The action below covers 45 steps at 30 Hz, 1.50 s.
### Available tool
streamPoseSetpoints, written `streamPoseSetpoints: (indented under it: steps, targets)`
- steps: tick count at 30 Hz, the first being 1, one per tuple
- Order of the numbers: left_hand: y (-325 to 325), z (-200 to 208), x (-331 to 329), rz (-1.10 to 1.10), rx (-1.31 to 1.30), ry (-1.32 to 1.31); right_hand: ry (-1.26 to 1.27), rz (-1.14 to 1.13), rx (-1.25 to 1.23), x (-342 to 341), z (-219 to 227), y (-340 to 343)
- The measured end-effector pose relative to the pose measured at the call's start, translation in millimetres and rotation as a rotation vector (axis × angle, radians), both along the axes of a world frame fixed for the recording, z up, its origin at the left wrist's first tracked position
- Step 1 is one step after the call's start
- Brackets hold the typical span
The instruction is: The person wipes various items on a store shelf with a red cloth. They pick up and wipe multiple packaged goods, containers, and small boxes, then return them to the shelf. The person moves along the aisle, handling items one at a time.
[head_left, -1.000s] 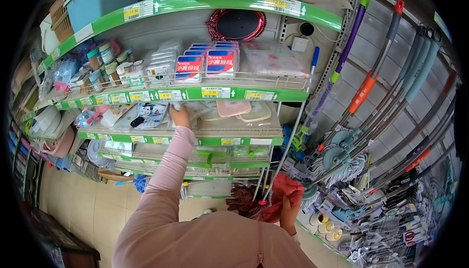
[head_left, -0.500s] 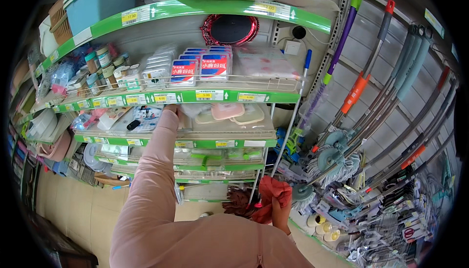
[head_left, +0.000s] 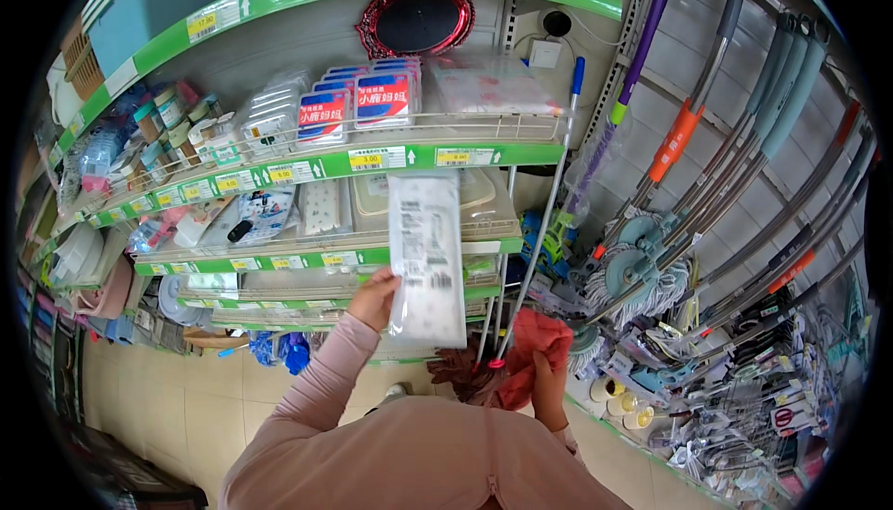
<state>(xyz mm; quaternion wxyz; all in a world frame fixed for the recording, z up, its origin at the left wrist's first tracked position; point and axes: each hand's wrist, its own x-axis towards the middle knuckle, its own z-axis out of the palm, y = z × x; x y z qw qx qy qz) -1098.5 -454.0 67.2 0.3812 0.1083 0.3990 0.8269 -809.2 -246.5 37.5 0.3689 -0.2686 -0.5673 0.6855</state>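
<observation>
At left, small jars [head_left: 209, 138] stood on a wire-fronted shelf [head_left: 333, 166], with a patterned flat packet [head_left: 323, 206] on the shelf below [head_left: 375, 255]. Next rightward, the left hand [head_left: 374, 299] had its fingers closed on the lower left edge of a white plastic-wrapped package [head_left: 428, 268], which stood nearly upright in the view before the shelving; farther right, the right hand [head_left: 549, 391] gripped a bunched red cloth [head_left: 539, 335], fingers partly hidden by folds, near slanting mops [head_left: 633, 277].
</observation>
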Motion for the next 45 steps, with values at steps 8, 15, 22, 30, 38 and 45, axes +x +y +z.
streamPoseSetpoints:
  steps: [8,15,22,30,38,45]
  targets:
    - [18,-35,56,-0.249,-0.041,0.174,0.035,0.358,-0.399,-41,3,-29]
    - [9,-18,52,-0.173,-0.186,0.528,0.061,0.263,-0.092,-55,31,-25]
    - [48,15,98,0.258,-0.435,0.762,-0.072,0.103,0.480,-61,23,-38]
    - [57,28,114,0.051,-0.055,0.184,-0.107,0.248,0.891,-58,70,-55]
    - [51,22,100,0.048,-0.189,0.281,-0.042,-0.024,0.842,-55,50,-56]
    - [41,30,105,-0.333,-0.452,0.859,0.067,-0.317,0.760,-76,96,-3]
